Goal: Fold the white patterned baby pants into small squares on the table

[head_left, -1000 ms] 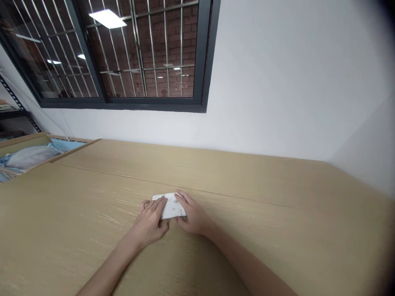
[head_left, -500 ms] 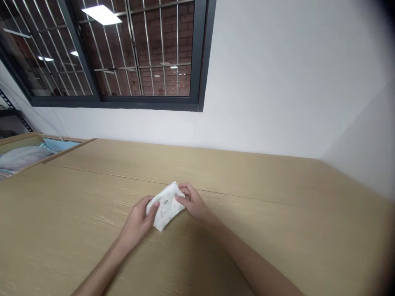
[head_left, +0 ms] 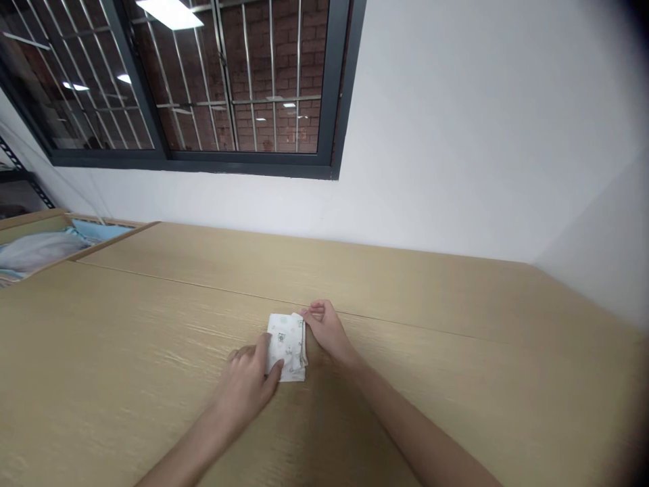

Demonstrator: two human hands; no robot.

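You're in a bare workroom: long pale wood-grain table, dark-framed barred window beyond your right hand, wooden bin of fabric far off your left hand.

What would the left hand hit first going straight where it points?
The left hand would meet the folded white cloth at once, since its thumb touches it; beyond probably lies the right hand.

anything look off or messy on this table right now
Nothing stands out. The small folded cloth lies flat on the wooden table, its layered right edge only slightly uneven. The left hand pinches its near left edge and the right hand touches its right side. No spill or damage shows.
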